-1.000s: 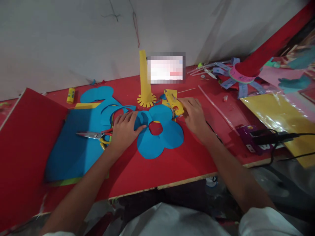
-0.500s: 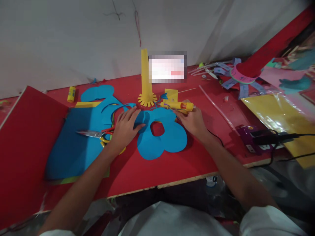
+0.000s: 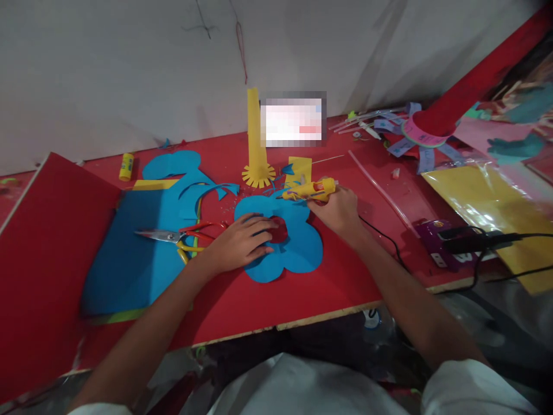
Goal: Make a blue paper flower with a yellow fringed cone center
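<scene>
Grey wall [image 3: 108, 75] behind red table [image 3: 337, 276]

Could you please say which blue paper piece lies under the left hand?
The flower-shaped piece with the central hole; the left hand covers neither sheet nor offcuts.

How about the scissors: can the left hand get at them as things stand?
Likely yes: the left hand rests on the blue flower shape, seemingly gripping nothing, and the scissors lie close by, handles toward it. It would probably need to draw back.
</scene>
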`<state>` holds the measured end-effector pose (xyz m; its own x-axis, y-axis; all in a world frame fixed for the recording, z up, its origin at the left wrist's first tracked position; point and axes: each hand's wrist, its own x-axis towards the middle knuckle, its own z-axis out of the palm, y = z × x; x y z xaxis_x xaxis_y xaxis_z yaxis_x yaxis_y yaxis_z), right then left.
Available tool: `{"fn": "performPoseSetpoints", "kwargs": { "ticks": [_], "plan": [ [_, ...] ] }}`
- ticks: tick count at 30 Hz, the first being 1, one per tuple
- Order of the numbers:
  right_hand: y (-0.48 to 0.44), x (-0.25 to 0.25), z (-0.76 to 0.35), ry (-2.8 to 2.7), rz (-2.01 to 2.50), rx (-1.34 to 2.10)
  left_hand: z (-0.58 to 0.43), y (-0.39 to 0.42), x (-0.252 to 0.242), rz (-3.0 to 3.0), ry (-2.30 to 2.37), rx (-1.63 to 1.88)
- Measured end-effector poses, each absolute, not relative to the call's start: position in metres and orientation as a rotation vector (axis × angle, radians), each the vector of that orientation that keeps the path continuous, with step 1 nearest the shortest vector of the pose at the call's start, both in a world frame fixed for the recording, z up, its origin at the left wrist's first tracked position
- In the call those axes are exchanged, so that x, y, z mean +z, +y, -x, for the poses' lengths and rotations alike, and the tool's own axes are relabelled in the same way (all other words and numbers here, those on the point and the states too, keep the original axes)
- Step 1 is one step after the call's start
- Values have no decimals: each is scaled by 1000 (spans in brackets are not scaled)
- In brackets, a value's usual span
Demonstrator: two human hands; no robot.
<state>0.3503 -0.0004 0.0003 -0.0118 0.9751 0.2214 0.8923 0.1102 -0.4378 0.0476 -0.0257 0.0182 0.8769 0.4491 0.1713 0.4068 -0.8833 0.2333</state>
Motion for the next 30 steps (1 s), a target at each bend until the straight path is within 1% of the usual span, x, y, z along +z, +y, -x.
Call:
{"fn": "performPoseSetpoints", "kwargs": {
  "ticks": [3,5,7,10,14,18,30],
  "plan": [
    [-4,5,-346,-1866,1870,105,-45,-24,17,-2847,599,363],
    [-5,6,-344,-1888,1868,101,-44,-23,15,-2859,590,387],
    [-5,7,-343,-1895,1875,106,-44,-22,13,-2857,661,443],
    [-5,7,-343,-1900,1905,109,-45,-21,11,-2818,891,532],
    [-5,7,-343,-1944,1902,114,-47,-22,11,-2780,1145,407],
    [-6,8,-343,-2025,1886,134,-49,-24,12,-2757,1288,281],
    [-11,17,-336,-2211,1873,118,-46,-22,9,-2713,1311,261]
  ]
}}
